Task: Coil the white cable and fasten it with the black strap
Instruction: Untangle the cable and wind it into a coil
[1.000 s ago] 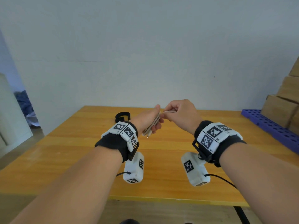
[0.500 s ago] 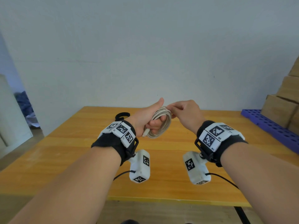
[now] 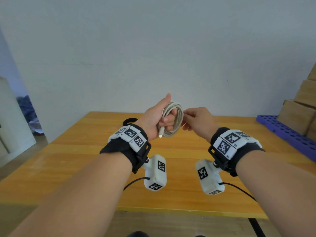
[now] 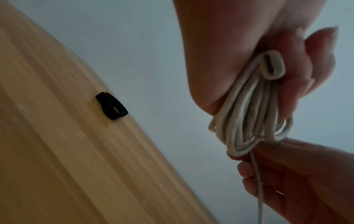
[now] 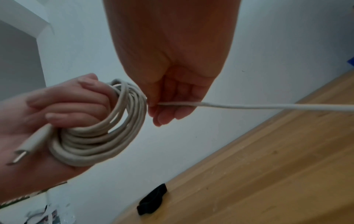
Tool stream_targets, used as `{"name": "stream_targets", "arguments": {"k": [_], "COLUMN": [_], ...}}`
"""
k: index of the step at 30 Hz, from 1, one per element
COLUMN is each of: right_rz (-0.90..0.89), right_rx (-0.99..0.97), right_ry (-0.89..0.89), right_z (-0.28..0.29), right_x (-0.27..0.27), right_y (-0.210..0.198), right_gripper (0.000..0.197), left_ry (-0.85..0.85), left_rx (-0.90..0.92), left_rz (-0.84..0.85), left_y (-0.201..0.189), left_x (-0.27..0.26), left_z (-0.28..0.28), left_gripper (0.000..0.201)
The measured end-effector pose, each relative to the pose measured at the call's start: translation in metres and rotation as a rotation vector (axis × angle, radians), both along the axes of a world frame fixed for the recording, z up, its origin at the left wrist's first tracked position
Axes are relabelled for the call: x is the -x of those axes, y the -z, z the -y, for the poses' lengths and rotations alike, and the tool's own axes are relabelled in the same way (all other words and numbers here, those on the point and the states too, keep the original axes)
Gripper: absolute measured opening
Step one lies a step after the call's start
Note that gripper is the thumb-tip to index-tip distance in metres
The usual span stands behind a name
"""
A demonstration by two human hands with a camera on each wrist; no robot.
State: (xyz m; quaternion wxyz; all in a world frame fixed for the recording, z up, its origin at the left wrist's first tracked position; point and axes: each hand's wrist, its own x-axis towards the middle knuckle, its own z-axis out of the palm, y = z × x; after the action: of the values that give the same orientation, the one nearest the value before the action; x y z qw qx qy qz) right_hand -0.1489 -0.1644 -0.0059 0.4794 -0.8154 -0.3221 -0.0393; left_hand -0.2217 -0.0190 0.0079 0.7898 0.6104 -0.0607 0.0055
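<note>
Higher now: hands (image 3: 177, 120), coiled white cable (image 3: 172, 117).

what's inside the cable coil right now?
Left hand fingers pass through the coil and curl round its loops, pinning the connector. Fingertips and the palm behind the loops are covered.

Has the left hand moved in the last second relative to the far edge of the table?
Yes. In the head view the left hand, gripping the white cable, has risen: its thumb now stands above the table far edge against the wall, where before it sat at that edge.
</note>
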Motion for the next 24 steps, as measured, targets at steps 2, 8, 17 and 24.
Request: {"name": "stream_targets", "arguments": {"k": [2,8,17,24], "right_rz": [-0.002,-0.011,-0.109,-0.091], "right_rx": [-0.011,0.013,0.117,0.237], "right_ry": [0.004,0.008,-0.003,-0.094], "right_z": [-0.001,0.003,0.0,-0.008], "right_x": [0.0,-0.002,0.009,0.019], "right_y": [-0.003,-0.007,-0.003,-0.003], "right_gripper": [0.023,0.028,0.029,0.025], "left_ry": [0.008,0.01,-0.233,-0.498], "left_rx": [0.06,0.195,0.266,-0.116], "left_rz": [0.003,0.007,0.038,0.052], "left_y": [-0.001,-0.006,-0.021,-0.014], "left_x": [0.0,-0.001,-0.004,-0.009], "left_z": [0.003,0.011,0.022,0.03], "left_gripper": [0.058,0.056,0.032,0.032]}}
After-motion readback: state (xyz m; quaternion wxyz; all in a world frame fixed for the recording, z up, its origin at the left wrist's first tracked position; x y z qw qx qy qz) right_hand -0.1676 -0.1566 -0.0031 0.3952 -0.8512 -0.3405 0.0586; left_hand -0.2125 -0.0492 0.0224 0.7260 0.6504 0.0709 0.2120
